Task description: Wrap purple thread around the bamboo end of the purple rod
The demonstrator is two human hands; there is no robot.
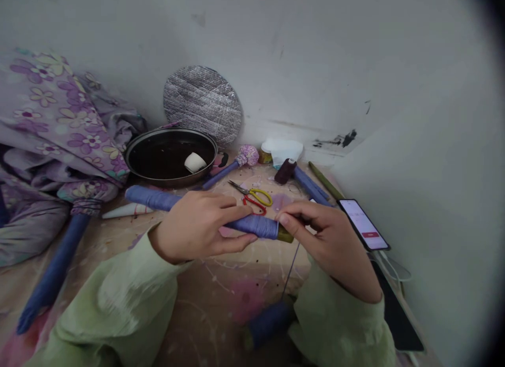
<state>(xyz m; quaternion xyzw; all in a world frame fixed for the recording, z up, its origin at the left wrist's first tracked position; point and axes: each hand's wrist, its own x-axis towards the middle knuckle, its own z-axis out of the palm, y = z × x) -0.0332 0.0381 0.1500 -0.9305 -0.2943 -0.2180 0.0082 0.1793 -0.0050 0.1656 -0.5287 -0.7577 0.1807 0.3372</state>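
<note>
A stick (258,226) wrapped in blue thread runs across the middle, its bare greenish end pointing right. Around its middle, my left hand (203,222) is closed, thumb below and fingers above. At the bare end, my right hand (321,233) pinches the blue thread between thumb and forefinger. From there the strand drops to a spool of blue thread (268,325) lying near the front, partly in shadow. Just beyond the stick lie scissors (258,196) with yellow and red handles, blades apart.
A black pan (158,156) holding a white roll (195,163) stands at the back left. A silver foil disc (203,101) leans on the wall. A dark thread spool (285,171) and a phone (363,225) are on the right; a blue-wrapped stick with a floral cloth head (59,272) lies left.
</note>
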